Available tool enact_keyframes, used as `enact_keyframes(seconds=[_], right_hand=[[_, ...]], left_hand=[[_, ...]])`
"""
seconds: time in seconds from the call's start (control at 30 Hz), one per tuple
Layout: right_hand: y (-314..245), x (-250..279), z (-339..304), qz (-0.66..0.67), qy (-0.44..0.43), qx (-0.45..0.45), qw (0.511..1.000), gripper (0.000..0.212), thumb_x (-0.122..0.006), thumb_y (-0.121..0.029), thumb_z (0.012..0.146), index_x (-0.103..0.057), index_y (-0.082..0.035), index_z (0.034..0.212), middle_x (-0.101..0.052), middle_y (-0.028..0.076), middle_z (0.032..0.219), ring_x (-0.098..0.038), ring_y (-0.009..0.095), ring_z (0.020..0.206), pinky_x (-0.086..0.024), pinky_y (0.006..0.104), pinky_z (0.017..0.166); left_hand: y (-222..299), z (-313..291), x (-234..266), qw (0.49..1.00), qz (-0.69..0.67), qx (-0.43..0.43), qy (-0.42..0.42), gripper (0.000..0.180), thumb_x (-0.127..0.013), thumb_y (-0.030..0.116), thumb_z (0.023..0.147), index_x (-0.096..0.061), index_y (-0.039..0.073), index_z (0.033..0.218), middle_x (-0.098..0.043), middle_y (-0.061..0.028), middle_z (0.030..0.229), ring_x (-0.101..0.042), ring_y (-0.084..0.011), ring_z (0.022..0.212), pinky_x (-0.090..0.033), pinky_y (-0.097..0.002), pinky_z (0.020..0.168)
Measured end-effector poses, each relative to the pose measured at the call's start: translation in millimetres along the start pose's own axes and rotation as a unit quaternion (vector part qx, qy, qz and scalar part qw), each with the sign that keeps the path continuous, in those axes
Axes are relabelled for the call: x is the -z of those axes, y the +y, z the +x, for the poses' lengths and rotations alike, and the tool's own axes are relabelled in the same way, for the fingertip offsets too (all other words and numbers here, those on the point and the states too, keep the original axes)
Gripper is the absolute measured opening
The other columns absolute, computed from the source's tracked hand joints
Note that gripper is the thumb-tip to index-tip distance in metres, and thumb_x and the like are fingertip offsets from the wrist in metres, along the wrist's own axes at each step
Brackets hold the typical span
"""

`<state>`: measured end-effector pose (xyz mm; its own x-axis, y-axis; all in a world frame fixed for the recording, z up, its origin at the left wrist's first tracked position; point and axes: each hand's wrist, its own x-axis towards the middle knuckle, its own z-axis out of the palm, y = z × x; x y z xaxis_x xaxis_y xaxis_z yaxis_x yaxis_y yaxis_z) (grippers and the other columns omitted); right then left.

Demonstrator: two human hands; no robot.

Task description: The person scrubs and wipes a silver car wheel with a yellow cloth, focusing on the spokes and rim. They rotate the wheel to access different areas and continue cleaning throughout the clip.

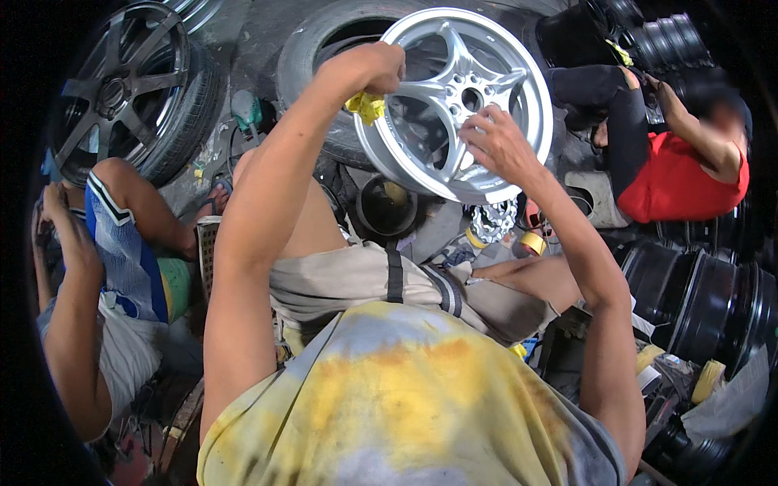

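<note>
A silver alloy wheel rim (531,89) with star-like spokes stands tilted in front of me. My left hand (379,68) is closed at its upper left edge. A crumpled yellow sheet (366,106), like sandpaper or cloth, sticks out beneath that hand. Over the lower spokes beside the hub, my right hand (496,144) has its fingers bent and somewhat apart, with nothing visible in them. Behind the rim lies a grey tyre (304,61). Below the rim's lower left edge sits a dark round bucket (385,206).
At left, a person in blue shorts (121,243) sits near a dark spoked wheel (113,97) on a tyre. A person in a red top (681,182) sits at right. Black rims (689,287) line the right side. A yellow tape roll (532,243) lies near my foot.
</note>
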<state>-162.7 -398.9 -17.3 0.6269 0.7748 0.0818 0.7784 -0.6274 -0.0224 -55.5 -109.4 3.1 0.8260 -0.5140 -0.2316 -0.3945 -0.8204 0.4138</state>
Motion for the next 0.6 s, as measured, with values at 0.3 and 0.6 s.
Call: enact_keyframes(seconds=[0.3, 0.6], right_hand=[[6.4, -4.7, -3.3, 0.064, 0.007, 0.001, 0.998, 0.018, -0.076, -0.019, 0.081, -0.075, -0.011, 0.097, -0.067, 0.001, 0.110, -0.058, 0.027, 0.108, -0.048, 0.0424, 0.093], [-11.4, -3.3, 5.5, -0.044, -0.052, 0.069, 0.995, 0.019, -0.070, -0.025, 0.087, -0.071, -0.011, 0.101, -0.062, 0.000, 0.110, -0.053, 0.023, 0.109, -0.046, 0.0407, 0.092]], left_hand=[[-3.2, 0.3, 10.7, 0.996, -0.044, -0.025, 0.067, 0.037, -0.064, 0.009, 0.081, -0.078, 0.009, 0.116, -0.074, -0.0223, 0.114, -0.072, -0.0379, 0.105, -0.056, -0.0450, 0.097], [-6.6, -0.1, 15.1, 0.997, -0.035, -0.004, 0.075, 0.039, -0.066, 0.006, 0.080, -0.077, 0.009, 0.117, -0.075, -0.0204, 0.113, -0.074, -0.0353, 0.104, -0.058, -0.0428, 0.093]])
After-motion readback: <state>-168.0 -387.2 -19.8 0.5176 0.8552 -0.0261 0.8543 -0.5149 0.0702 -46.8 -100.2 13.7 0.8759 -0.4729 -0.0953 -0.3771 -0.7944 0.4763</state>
